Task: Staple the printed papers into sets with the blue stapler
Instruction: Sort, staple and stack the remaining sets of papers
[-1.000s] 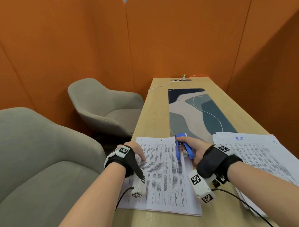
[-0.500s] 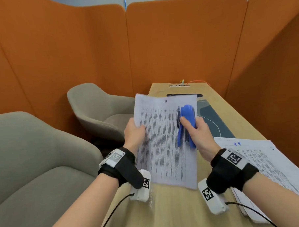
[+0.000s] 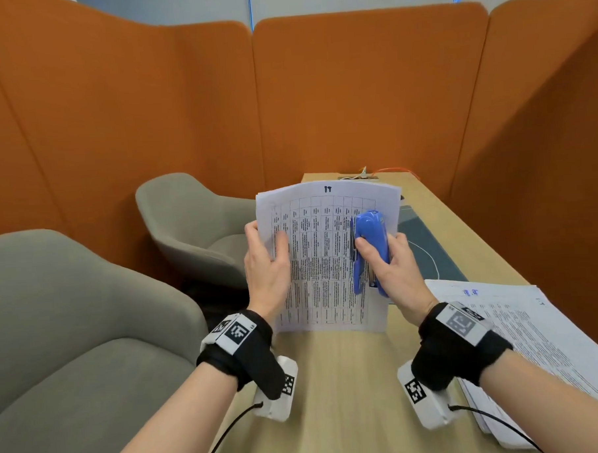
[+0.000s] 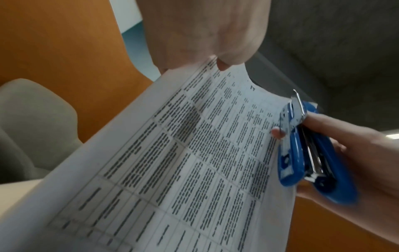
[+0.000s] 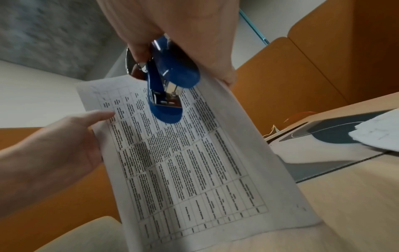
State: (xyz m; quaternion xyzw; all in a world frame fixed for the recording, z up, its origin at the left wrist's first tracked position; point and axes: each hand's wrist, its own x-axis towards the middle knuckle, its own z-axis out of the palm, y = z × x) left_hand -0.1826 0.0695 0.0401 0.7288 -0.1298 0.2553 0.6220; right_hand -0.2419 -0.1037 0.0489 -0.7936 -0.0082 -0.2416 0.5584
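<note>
A set of printed papers (image 3: 323,259) stands upright, its bottom edge on the wooden table (image 3: 338,378). My left hand (image 3: 268,258) grips its left edge, with the thumb on the front of the page. My right hand (image 3: 391,263) grips the blue stapler (image 3: 370,247) in front of the sheets' right side, nose up. In the left wrist view the stapler (image 4: 291,153) lies along the papers' (image 4: 172,162) right edge. In the right wrist view the stapler (image 5: 170,76) hangs over the page (image 5: 183,153), and fingers of that hand reach the sheet's right edge.
A second stack of printed papers (image 3: 535,336) lies on the table at the right. A patterned desk mat (image 3: 425,255) lies behind the held set. Cables (image 3: 360,174) sit at the table's far end. Two grey armchairs (image 3: 188,224) stand left, with orange partition walls around.
The papers lay flat on the table a second ago. Both hands have since lifted them upright, bottom edge on the table. The stapler stayed in my right hand throughout.
</note>
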